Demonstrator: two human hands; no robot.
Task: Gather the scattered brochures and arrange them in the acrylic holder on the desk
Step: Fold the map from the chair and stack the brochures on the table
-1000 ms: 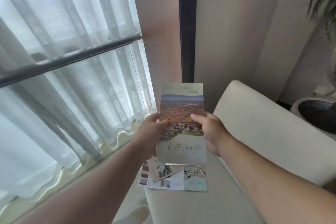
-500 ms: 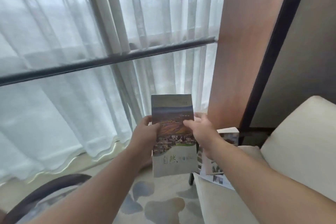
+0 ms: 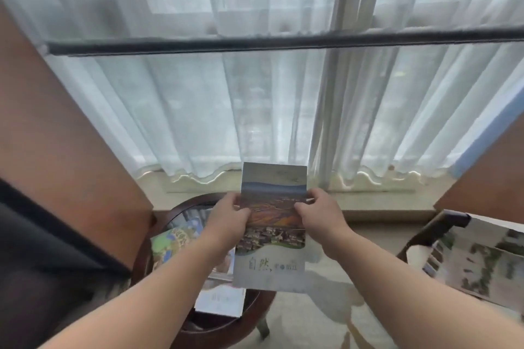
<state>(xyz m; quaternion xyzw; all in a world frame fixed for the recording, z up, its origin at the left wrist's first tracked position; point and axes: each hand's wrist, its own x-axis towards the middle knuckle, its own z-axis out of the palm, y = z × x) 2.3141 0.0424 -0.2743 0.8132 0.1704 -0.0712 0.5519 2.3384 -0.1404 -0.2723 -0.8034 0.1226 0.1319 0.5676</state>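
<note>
I hold a brochure [image 3: 272, 249] with a landscape photo and a grey lower band upright in front of me. My left hand [image 3: 229, 218] grips its left edge with the thumb on the front. My right hand [image 3: 320, 215] pinches its right edge. Below it, on a round dark table [image 3: 204, 329], lie more brochures: a green and blue one [image 3: 173, 241] and a white one [image 3: 221, 299]. Another printed sheet [image 3: 482, 261] lies on a chair at the right. No acrylic holder is in view.
Sheer white curtains [image 3: 255, 110] and a dark horizontal rail [image 3: 283, 41] fill the wall ahead. Brown panels stand at the left [image 3: 62, 133] and right [image 3: 487, 178]. A patterned carpet [image 3: 320, 317] covers the floor between the table and the chair.
My view has swung left from the cream sofa to the window and the round table. Both hands still hold the same brochure in front of me.
</note>
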